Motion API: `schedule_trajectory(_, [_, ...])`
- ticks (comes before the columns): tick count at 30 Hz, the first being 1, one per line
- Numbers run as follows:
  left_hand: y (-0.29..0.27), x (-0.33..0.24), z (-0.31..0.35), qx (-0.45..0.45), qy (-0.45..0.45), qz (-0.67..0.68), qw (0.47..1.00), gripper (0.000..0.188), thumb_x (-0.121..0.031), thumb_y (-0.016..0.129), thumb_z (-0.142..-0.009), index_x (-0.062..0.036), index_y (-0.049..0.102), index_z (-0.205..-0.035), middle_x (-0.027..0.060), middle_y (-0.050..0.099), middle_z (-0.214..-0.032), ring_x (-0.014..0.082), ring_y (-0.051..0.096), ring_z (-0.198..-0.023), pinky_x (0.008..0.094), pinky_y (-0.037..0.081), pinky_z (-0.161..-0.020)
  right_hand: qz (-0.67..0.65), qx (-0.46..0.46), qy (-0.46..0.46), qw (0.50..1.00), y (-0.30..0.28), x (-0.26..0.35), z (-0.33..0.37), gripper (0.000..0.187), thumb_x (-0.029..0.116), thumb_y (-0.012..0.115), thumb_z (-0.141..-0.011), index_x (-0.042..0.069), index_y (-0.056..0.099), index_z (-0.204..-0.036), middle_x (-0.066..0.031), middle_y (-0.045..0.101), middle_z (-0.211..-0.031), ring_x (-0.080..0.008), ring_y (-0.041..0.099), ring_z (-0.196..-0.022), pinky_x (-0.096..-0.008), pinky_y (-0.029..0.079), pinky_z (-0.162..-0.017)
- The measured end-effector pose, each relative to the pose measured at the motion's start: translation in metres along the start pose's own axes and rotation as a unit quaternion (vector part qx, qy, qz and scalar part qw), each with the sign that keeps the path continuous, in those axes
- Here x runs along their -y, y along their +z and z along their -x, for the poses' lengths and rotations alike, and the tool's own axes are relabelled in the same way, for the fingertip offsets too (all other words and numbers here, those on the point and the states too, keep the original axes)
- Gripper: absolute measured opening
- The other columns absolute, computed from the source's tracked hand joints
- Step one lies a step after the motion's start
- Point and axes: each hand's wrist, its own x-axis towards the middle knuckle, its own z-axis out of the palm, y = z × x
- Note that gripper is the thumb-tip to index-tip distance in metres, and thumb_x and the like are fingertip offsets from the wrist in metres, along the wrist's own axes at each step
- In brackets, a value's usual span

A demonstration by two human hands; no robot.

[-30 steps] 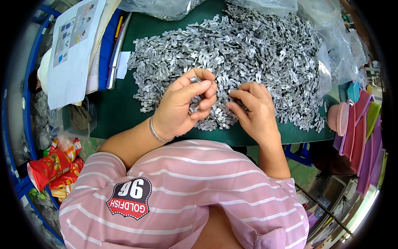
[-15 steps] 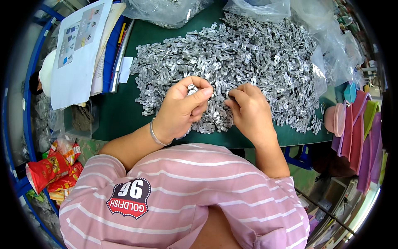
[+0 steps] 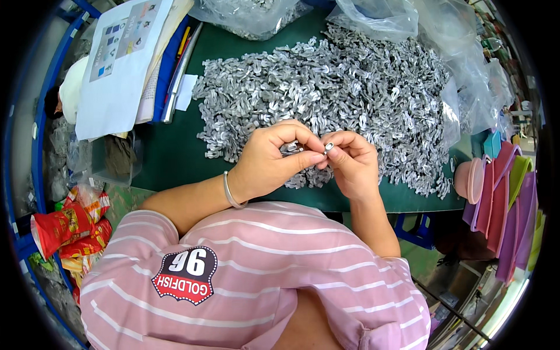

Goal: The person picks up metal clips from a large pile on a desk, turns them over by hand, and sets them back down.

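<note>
- Spread over a dark green tabletop (image 3: 175, 163): a broad, tangled heap (image 3: 315, 87) of small grey metal pieces
- Along the far side, clear plastic bags (image 3: 256, 20), with grey contents in at least one; at the far right, more crumpled clear plastic (image 3: 472, 81)
- To the left, a printed white sheet (image 3: 114, 73) lying partly over a blue folder (image 3: 166, 87), then a clear tub (image 3: 133, 169) with something dark inside, red packets (image 3: 64, 227) lower down and a blue rack (image 3: 38, 143) beyond
- To the right, a pink round container (image 3: 468, 181) beside hanging strips (image 3: 501, 198) in pink, purple and green
- Raised over the near part of the heap, at the meeting of both hands: one small silver loop (image 3: 329, 147)
- Long axis leaning from lower left to upper right, hole facing roughly upward; finer tilt too small to tell
- Right hand (image 3: 357, 166): thumb and forefinger pinching the silver loop, other fingers bent
- Left hand (image 3: 265, 157): curled round more grey pieces (image 3: 290, 147), thumb and forefinger tips pressed together just beside the silver loop; contact with it, cannot tell
- Near table edge running close in front of the striped shirt (image 3: 256, 251)
- Green surface showing as a wide patch between clear tub and heap, and as a narrower strip between heap and near edge, right of the right hand
</note>
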Motion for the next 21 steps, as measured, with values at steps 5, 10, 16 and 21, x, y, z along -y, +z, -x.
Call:
schedule_trajectory(5, [0.002,0.001,0.002,-0.006,0.021,0.015,1.0,0.012,-0.003,0.07,-0.07,-0.0012,0.063,-0.08,0.0045,0.06,-0.08,0.0119,0.056,-0.075,0.0235,0.044,-0.069,0.023,0.007,-0.047,0.999,0.002,-0.007,0.003,0.008,-0.003,0.054,-0.083,-0.005,0.057,-0.09,-0.0158,0.06,-0.092,-0.017,0.06,-0.075,-0.0262,0.051,-0.066])
schedule_trajectory(10, [0.003,0.002,0.001,-0.008,0.036,-0.003,0.999,0.011,-0.003,0.07,-0.07,-0.0019,0.063,-0.078,0.0046,0.059,-0.079,0.0127,0.056,-0.074,0.0237,0.043,-0.068,0.079,0.031,-0.128,0.988,-0.004,-0.01,0.001,0.009,-0.007,0.055,-0.08,-0.004,0.057,-0.088,-0.0171,0.058,-0.095,-0.0194,0.058,-0.086,-0.027,0.049,-0.072])
schedule_trajectory(16, [0.003,0.004,0.002,-0.019,0.046,-0.003,0.999,0.012,-0.003,0.07,-0.07,-0.0016,0.063,-0.079,0.0033,0.059,-0.077,0.0116,0.055,-0.073,0.0235,0.044,-0.067,0.12,0.019,-0.166,0.979,-0.005,-0.005,0.002,0.015,-0.012,0.057,-0.074,-0.004,0.059,-0.086,-0.0156,0.058,-0.093,-0.0201,0.057,-0.088,-0.0291,0.048,-0.075])
schedule_trajectory(21, [-0.001,-0.002,0.0,-0.037,-0.208,0.192,0.958,0.014,-0.007,0.063,-0.08,0.0011,0.062,-0.092,0.002,0.057,-0.066,0.0054,0.049,-0.053,0.0176,0.038,-0.046,0.25,0.014,-0.241,0.938,0.005,0.006,0.004,0.025,-0.016,0.061,-0.069,-0.002,0.052,-0.088,-0.015,0.057,-0.09,-0.019,0.057,-0.084,-0.0294,0.048,-0.074])
